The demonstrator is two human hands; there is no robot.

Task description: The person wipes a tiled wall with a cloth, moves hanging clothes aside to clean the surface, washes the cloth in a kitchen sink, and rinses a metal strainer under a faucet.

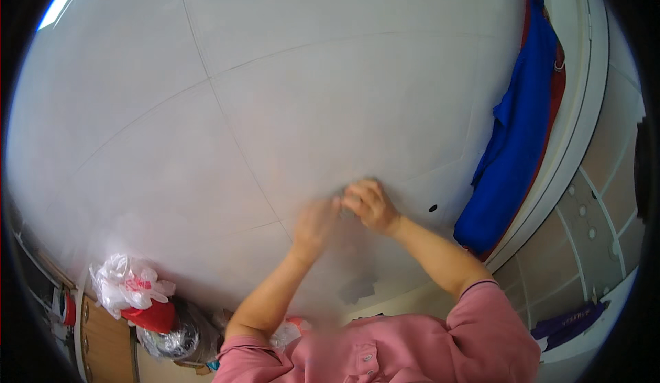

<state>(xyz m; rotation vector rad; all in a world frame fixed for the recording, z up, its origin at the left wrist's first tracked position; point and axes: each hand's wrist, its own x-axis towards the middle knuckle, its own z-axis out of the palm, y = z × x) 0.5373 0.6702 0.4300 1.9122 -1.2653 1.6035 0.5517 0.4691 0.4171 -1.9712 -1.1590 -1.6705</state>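
Both of my hands are close together in front of a pale tiled surface [247, 125]. My left hand [315, 223] is blurred, its fingertips meeting those of my right hand. My right hand [371, 205] has bent fingers and touches or nearly touches the surface. Something small and dark may lie between the fingertips, but blur and the fingers hide what it is. A small dark oval spot [433, 208] marks the surface to the right of my right hand.
Blue cloth [521, 125] hangs at the right beside a pale door frame [577, 141]. White plastic bags [129, 285], a red plastic item [152, 317] and a plastic-wrapped dark container [198, 334] are at lower left, near a wooden cabinet [105, 342]. Purple cloth [570, 326] is at lower right.
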